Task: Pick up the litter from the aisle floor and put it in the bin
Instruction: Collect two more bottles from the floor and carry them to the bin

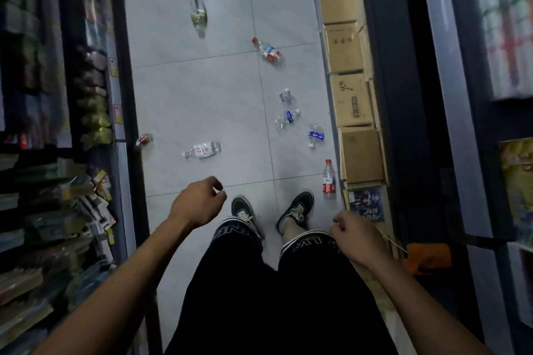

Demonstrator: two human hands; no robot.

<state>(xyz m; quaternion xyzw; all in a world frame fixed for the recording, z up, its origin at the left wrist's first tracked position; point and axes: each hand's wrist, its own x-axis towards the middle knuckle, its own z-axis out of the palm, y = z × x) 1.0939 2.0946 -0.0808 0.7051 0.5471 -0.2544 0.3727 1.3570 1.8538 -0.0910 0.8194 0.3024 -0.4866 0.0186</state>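
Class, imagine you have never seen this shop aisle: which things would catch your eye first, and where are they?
Crushed plastic bottles lie scattered over the grey tiled floor, mostly towards the right, with one red-labelled bottle standing upright beside the cardboard boxes. Nearer, the left hand and right hand hang loosely curled, holding nothing, above two black sneakers.

Left shelves blurred (goods unreadable); small wrapper half under shelf edge.

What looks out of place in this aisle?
Empty plastic bottles litter the floor: several crushed ones lie near the boxes, one mid-aisle, one upright by the right shoe. No bin shows. Both hands are empty.
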